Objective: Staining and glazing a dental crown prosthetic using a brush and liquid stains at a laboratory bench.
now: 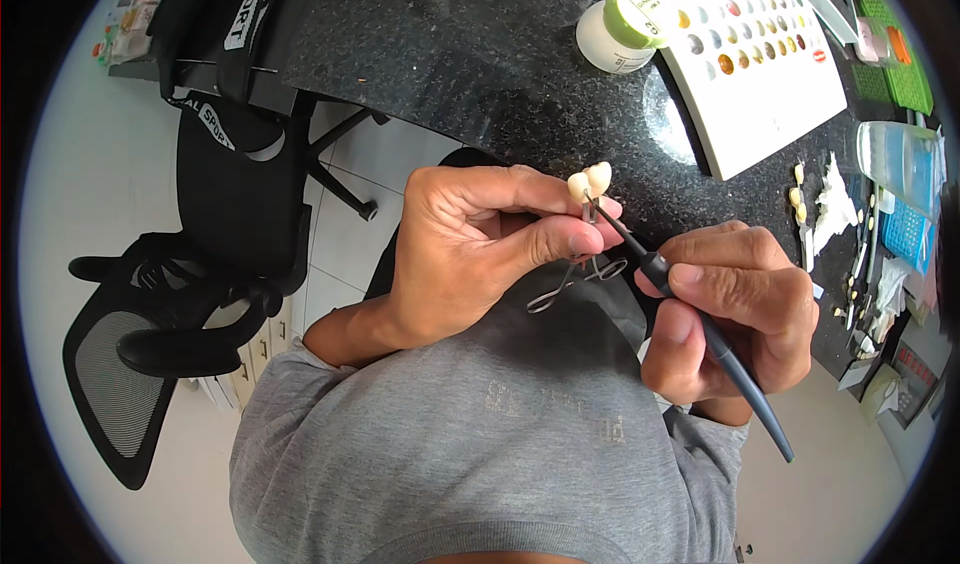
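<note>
Two joined ivory tooth-shaped pieces [600, 176] sit at the jaws of metal locking forceps [550, 297], which my left hand [470, 244] pinches, the looped handles hanging below. My right hand [745, 304] grips a dark, slim-tipped pen-like tool [740, 384]; its fine tip reaches the lower piece or just beside it.
A white palette [760, 114] with colored wells and a green-lidded jar [610, 49] stand on the black speckled counter [480, 64]. More tooth-shaped pieces [796, 197], crumpled tissue [830, 204] and a clear container [890, 159] lie right. A black mesh chair [115, 394] and bag straps [240, 34] are left.
</note>
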{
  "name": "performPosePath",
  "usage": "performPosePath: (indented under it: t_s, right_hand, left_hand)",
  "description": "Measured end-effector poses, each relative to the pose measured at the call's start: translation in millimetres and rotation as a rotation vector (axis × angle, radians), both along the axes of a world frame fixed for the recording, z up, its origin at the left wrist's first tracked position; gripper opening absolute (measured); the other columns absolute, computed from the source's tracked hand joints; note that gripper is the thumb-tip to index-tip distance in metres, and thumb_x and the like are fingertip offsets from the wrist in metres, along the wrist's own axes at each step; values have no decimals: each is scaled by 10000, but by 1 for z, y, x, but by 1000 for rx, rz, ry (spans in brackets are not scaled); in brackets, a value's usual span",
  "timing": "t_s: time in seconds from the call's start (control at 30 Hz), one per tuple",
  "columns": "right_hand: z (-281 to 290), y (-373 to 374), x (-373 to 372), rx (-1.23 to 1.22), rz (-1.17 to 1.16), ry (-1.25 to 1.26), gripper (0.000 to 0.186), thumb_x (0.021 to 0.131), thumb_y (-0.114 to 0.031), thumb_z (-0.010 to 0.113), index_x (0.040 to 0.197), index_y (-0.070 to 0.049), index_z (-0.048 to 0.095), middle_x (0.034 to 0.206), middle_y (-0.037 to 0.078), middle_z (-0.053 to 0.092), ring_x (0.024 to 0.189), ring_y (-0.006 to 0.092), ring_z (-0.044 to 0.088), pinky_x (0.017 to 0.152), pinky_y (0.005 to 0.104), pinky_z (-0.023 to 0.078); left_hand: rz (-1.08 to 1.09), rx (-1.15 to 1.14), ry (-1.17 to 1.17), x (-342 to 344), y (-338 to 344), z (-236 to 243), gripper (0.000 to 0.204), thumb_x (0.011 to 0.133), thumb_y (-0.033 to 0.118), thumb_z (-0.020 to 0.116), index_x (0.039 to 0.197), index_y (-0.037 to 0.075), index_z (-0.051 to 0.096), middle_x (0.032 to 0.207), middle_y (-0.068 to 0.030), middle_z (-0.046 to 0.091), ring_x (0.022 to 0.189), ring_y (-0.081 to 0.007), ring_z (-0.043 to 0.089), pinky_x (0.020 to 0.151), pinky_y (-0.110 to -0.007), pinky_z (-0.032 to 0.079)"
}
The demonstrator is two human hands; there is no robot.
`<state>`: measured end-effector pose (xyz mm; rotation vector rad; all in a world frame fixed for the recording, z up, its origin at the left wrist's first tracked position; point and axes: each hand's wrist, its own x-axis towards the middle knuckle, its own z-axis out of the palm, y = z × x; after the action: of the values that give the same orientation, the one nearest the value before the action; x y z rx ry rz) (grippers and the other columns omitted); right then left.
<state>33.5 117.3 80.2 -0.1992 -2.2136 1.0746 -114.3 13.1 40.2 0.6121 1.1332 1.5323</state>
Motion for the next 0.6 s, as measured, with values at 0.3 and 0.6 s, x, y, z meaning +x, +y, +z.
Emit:
performPosePath:
  t_s: [0.3,0.6]
  right_hand:
    - [-1,-2,-1,-25,-27,19,159,763,0,559,872,53,456,716,152,550,564,181,580,505,259,473]
    - [-3,-1,-2,-18,-24,45,164,752,11,561,881,49,468,711,150,547,565,184,580,502,260,467]
  left_hand:
    - [6,-4,5,0,0,0,223,757,113,686,886,-61,632,804,-161,662,753,-219,666,699,-287,556]
    - [11,-7,-8,0,0,-1,222,759,112,684,886,-62,630,797,-162,662,753,-218,665,699,-291,556]
